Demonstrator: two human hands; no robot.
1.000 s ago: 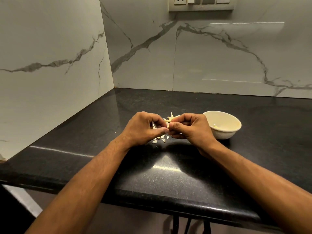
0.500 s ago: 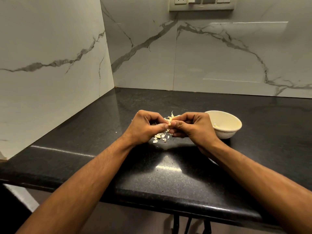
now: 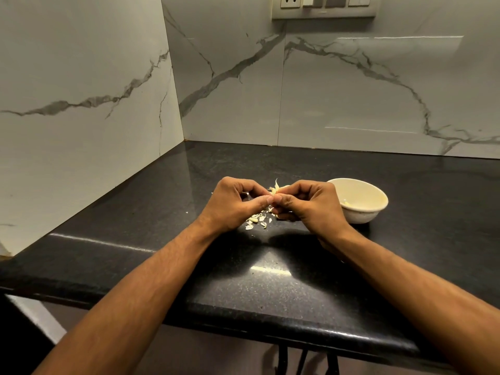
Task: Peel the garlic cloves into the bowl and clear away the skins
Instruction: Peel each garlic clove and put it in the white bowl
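My left hand [image 3: 232, 204] and my right hand [image 3: 308, 205] meet fingertip to fingertip above the black counter [image 3: 270, 280], both pinching one garlic clove [image 3: 276, 190] with a flap of papery skin sticking up from it. Below the hands lies a small scatter of pale garlic skins [image 3: 255, 221] on the counter. A cream bowl [image 3: 359, 201] stands just right of my right hand, with a little peeled garlic visible inside near its left wall.
Marble-patterned walls close the counter on the left and at the back, forming a corner at the far left. A switch and socket panel [image 3: 323, 5] is mounted high on the back wall. The counter's front edge runs below my forearms.
Both hands stay together on the clove and have barely shifted; the fingers have worked slightly at the skin. The bowl and skins lie as before.
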